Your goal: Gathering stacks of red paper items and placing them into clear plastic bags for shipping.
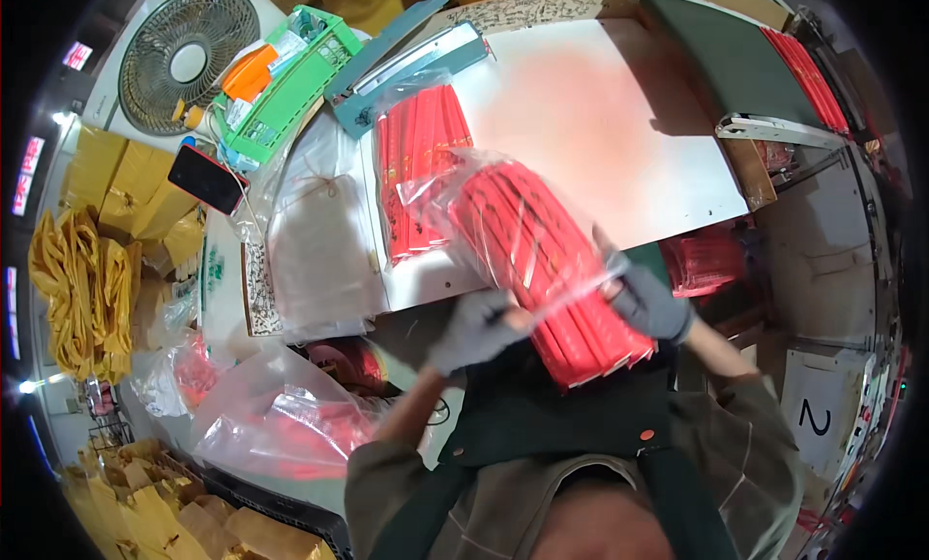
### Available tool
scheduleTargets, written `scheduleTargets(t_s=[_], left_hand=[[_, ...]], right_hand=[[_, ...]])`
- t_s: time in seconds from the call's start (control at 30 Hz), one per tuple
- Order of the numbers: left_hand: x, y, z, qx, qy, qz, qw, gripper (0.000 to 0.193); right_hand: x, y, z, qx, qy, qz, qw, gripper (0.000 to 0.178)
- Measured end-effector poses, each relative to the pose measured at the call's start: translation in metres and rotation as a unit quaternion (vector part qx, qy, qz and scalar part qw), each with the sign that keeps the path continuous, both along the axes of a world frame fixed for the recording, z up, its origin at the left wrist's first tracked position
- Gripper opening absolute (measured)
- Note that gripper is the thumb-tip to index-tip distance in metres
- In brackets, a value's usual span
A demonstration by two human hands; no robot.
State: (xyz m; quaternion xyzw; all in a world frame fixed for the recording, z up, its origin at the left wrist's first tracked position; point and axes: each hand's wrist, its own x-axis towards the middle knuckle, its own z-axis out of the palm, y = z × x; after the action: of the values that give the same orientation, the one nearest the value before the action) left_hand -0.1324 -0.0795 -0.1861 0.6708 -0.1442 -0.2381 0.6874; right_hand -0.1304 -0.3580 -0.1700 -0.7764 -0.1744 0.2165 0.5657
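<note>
A thick bundle of long red printed packets (527, 221) slants over the table's near edge. A clear plastic bag (440, 187) covers most of it, and the near end sticks out of the bag's mouth. My left hand (479, 330), in a grey glove, pinches the bag's rim on the bundle's left. On its right side my gloved right hand (650, 294) grips the bag's rim, with the fingers against the packets. Just beyond lies a second red bundle (426, 139) on the white tabletop (571, 105), partly hidden by the first.
A blue-grey bar-shaped machine (426, 66) stands behind the bundles. Flat clear bags (324, 241) lie to the left, near a phone (206, 180), a green basket (290, 95) and a fan (189, 61). A dark green belt (721, 61) slopes at the far right.
</note>
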Motion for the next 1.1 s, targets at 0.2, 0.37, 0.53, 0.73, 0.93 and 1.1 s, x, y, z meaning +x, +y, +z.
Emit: scheduleTargets(t_s=[0.2, 0.37, 0.53, 0.73, 0.93, 1.1], left_hand=[[0.126, 0.039, 0.147, 0.095, -0.604, 0.130, 0.780, 0.004], [0.108, -0.005, 0.247, -0.003, -0.350, 0.148, 0.925, 0.022], [0.120, -0.019, 0.197, 0.329, -0.645, 0.039, 0.688, 0.017], [0.092, -0.016, 0.210, 0.314, -0.706, 0.096, 0.628, 0.031], [0.118, -0.002, 0.127, 0.120, -0.375, 0.208, 0.896, 0.062], [0.196, 0.015, 0.083, -0.006, -0.067, 0.216, 0.974, 0.044]], right_hand=[[0.085, -0.015, 0.155, -0.388, -0.470, 0.048, 0.791, 0.044], [0.093, -0.031, 0.219, -0.137, -0.498, -0.055, 0.855, 0.014], [0.106, -0.019, 0.233, -0.305, -0.424, -0.011, 0.853, 0.041], [0.125, 0.045, 0.186, -0.249, -0.539, 0.146, 0.791, 0.033], [0.212, 0.111, 0.166, -0.075, -0.608, 0.058, 0.788, 0.023], [0.371, 0.123, 0.064, -0.137, -0.449, -0.191, 0.862, 0.082]])
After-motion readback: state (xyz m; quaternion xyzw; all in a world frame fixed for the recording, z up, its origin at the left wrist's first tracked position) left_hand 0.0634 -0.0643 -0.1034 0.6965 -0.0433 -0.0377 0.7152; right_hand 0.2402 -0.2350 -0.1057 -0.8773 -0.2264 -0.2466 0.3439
